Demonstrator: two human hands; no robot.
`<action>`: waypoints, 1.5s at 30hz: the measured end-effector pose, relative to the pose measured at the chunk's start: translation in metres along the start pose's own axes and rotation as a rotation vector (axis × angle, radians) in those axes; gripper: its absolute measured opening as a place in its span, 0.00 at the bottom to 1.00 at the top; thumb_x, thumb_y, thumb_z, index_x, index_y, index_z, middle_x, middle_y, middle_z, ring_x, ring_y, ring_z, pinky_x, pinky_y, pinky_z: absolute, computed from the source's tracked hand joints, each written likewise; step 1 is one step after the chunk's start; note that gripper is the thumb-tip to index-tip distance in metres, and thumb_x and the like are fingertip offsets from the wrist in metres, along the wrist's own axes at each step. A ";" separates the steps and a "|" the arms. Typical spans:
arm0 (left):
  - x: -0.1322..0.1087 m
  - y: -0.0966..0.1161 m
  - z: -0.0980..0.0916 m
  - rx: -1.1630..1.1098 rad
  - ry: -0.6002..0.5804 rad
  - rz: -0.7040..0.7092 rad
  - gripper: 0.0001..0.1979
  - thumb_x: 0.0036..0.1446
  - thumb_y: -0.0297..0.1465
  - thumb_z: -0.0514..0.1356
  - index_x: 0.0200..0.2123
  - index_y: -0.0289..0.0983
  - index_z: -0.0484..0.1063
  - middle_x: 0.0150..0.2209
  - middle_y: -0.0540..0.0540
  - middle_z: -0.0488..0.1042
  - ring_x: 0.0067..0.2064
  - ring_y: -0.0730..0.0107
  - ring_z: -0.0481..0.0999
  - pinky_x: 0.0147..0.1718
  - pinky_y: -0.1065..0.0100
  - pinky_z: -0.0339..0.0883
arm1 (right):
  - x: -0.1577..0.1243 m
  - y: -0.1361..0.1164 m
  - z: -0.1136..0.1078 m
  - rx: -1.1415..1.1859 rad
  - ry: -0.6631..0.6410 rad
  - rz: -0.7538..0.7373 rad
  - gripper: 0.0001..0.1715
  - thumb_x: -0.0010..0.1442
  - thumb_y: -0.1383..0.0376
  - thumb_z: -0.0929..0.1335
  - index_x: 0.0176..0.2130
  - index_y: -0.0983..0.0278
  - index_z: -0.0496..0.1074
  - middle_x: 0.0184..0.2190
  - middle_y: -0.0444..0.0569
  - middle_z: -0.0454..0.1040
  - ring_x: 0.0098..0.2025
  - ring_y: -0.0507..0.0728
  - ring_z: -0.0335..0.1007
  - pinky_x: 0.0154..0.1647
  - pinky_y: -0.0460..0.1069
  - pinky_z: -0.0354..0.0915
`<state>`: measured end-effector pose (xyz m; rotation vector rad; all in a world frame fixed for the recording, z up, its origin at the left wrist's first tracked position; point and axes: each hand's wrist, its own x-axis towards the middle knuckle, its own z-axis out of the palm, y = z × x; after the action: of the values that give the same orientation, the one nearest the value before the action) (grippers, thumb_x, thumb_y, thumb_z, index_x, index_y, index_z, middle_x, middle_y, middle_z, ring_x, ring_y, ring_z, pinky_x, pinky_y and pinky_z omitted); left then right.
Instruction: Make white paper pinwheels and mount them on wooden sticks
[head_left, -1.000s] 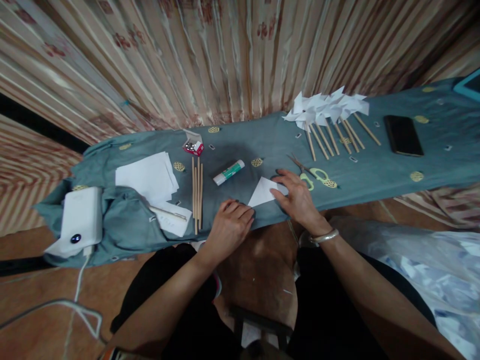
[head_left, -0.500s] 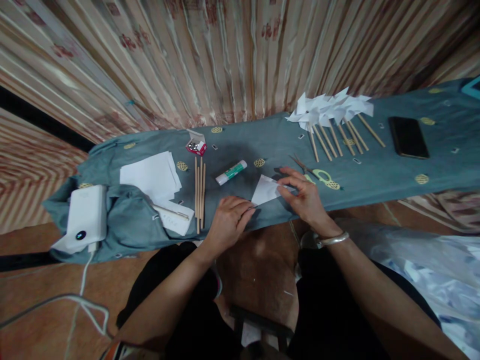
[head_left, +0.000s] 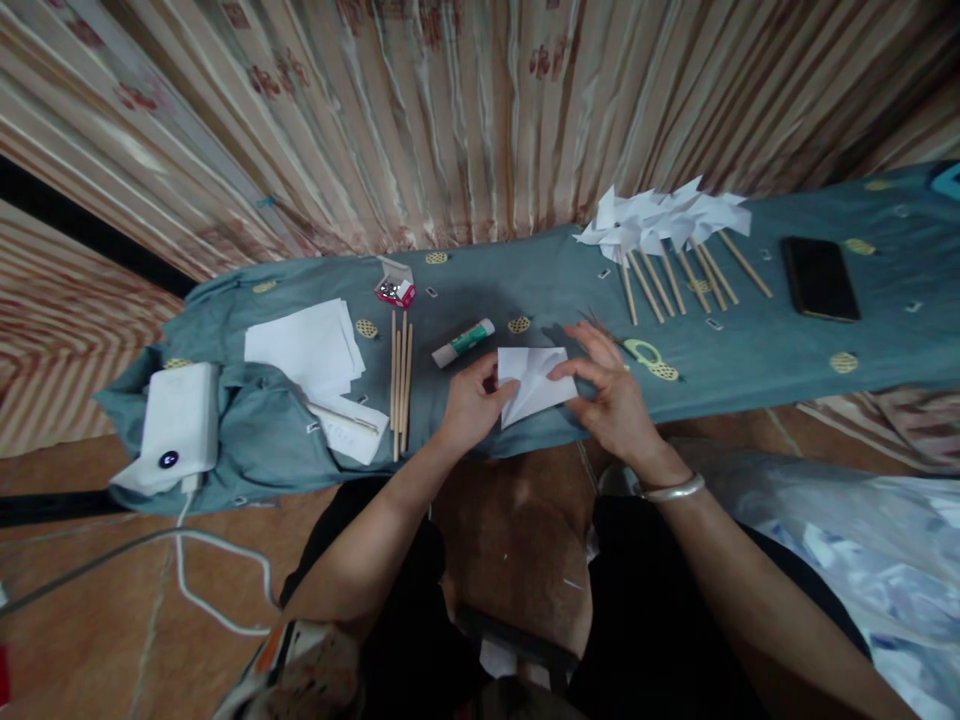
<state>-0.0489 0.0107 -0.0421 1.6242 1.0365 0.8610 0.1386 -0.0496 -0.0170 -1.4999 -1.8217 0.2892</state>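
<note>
A creased sheet of white paper (head_left: 534,378) is held between my two hands above the front part of the cloth-covered table. My left hand (head_left: 474,405) pinches its left edge, thumb on top. On the right side, my right hand (head_left: 611,395) grips the paper between thumb and index finger, its other fingers stretched away. A glue stick (head_left: 463,343) with a green label lies just behind my left hand. Scissors (head_left: 643,354) with yellow-green handles rest beyond my right hand, partly covered by its fingers.
Several wooden sticks (head_left: 400,390) lie left of my hands, below a small red box (head_left: 395,285) of metal pieces. White sheets (head_left: 300,345), a pen (head_left: 343,417) and a power bank (head_left: 178,420) are farther left. Several paper pinwheels (head_left: 667,222) and a phone (head_left: 819,278) lie right.
The paper, a folded triangle before, is now opened into a wider shape with creases. My left hand has moved up and right, its thumb now on the paper.
</note>
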 end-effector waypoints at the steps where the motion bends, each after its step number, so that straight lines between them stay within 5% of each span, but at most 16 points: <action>1: 0.002 -0.001 0.001 0.010 0.032 0.001 0.20 0.52 0.25 0.62 0.50 0.34 0.71 0.39 0.45 0.79 0.38 0.66 0.77 0.41 0.65 0.71 | -0.003 0.000 -0.002 -0.059 -0.025 -0.022 0.06 0.59 0.67 0.66 0.37 0.59 0.74 0.64 0.50 0.63 0.70 0.64 0.50 0.65 0.66 0.54; 4: 0.001 -0.001 0.003 0.041 0.078 -0.009 0.35 0.51 0.25 0.63 0.62 0.37 0.58 0.40 0.46 0.78 0.37 0.66 0.77 0.40 0.64 0.72 | -0.018 -0.001 -0.008 -0.225 -0.095 -0.101 0.08 0.60 0.66 0.66 0.41 0.61 0.73 0.66 0.54 0.60 0.70 0.66 0.47 0.64 0.67 0.54; 7: -0.007 0.001 0.005 0.086 0.028 0.015 0.39 0.54 0.27 0.61 0.67 0.40 0.49 0.42 0.46 0.77 0.34 0.67 0.77 0.37 0.65 0.73 | -0.033 -0.004 -0.008 -0.351 -0.105 -0.173 0.12 0.62 0.67 0.65 0.46 0.63 0.72 0.65 0.60 0.61 0.70 0.67 0.49 0.62 0.66 0.56; 13: -0.029 0.010 0.000 0.273 -0.145 0.152 0.15 0.62 0.31 0.55 0.50 0.37 0.74 0.45 0.43 0.74 0.35 0.69 0.76 0.38 0.64 0.74 | -0.049 -0.008 -0.004 -0.369 -0.073 -0.244 0.13 0.65 0.70 0.62 0.44 0.63 0.74 0.59 0.58 0.70 0.66 0.64 0.57 0.59 0.62 0.60; 15: -0.033 0.013 -0.005 0.421 -0.133 0.270 0.13 0.63 0.31 0.54 0.48 0.38 0.75 0.48 0.41 0.72 0.46 0.63 0.75 0.46 0.60 0.72 | -0.052 -0.006 -0.004 -0.354 -0.071 -0.217 0.13 0.65 0.70 0.62 0.44 0.62 0.74 0.59 0.57 0.70 0.65 0.64 0.60 0.58 0.61 0.62; 18: -0.038 0.017 -0.010 0.699 -0.081 0.440 0.17 0.63 0.24 0.53 0.50 0.43 0.74 0.61 0.42 0.65 0.64 0.54 0.60 0.58 0.49 0.60 | -0.056 -0.002 -0.003 -0.322 -0.082 -0.174 0.14 0.65 0.70 0.62 0.45 0.61 0.75 0.59 0.55 0.70 0.64 0.63 0.61 0.57 0.61 0.63; 20: -0.040 0.018 -0.010 0.827 -0.126 0.505 0.20 0.62 0.22 0.53 0.52 0.46 0.73 0.65 0.44 0.61 0.68 0.52 0.52 0.60 0.45 0.54 | -0.058 -0.001 -0.002 -0.300 -0.085 -0.147 0.15 0.65 0.70 0.62 0.45 0.60 0.75 0.59 0.54 0.70 0.64 0.63 0.61 0.58 0.61 0.63; 23: -0.041 0.018 -0.007 0.873 -0.199 0.560 0.16 0.63 0.24 0.55 0.48 0.45 0.75 0.61 0.45 0.67 0.66 0.54 0.57 0.61 0.45 0.48 | -0.059 -0.003 -0.001 -0.271 -0.081 -0.122 0.14 0.65 0.69 0.63 0.45 0.60 0.76 0.59 0.54 0.71 0.63 0.64 0.63 0.58 0.61 0.63; 30: -0.033 0.013 -0.008 0.671 -0.225 0.463 0.09 0.65 0.33 0.57 0.42 0.43 0.78 0.44 0.49 0.80 0.50 0.63 0.74 0.59 0.49 0.49 | -0.059 -0.005 -0.006 -0.089 -0.074 0.046 0.13 0.66 0.61 0.64 0.42 0.59 0.78 0.48 0.51 0.78 0.51 0.62 0.71 0.52 0.60 0.65; 36: -0.030 0.011 -0.007 0.560 -0.174 0.294 0.12 0.65 0.35 0.55 0.42 0.40 0.78 0.38 0.47 0.80 0.43 0.65 0.75 0.54 0.54 0.54 | -0.051 0.000 -0.004 0.147 0.015 0.258 0.12 0.63 0.56 0.67 0.39 0.58 0.79 0.35 0.48 0.81 0.40 0.59 0.75 0.46 0.56 0.69; 45: -0.027 0.014 -0.004 0.649 -0.093 0.277 0.17 0.64 0.33 0.56 0.56 0.39 0.68 0.39 0.46 0.79 0.45 0.63 0.75 0.51 0.56 0.59 | -0.033 0.005 -0.007 0.143 0.035 0.516 0.20 0.57 0.52 0.70 0.44 0.62 0.77 0.33 0.48 0.80 0.37 0.60 0.77 0.43 0.56 0.71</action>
<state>-0.0598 -0.0149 -0.0290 2.3732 1.1062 0.6443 0.1480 -0.0801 -0.0285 -1.8382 -1.3305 0.6219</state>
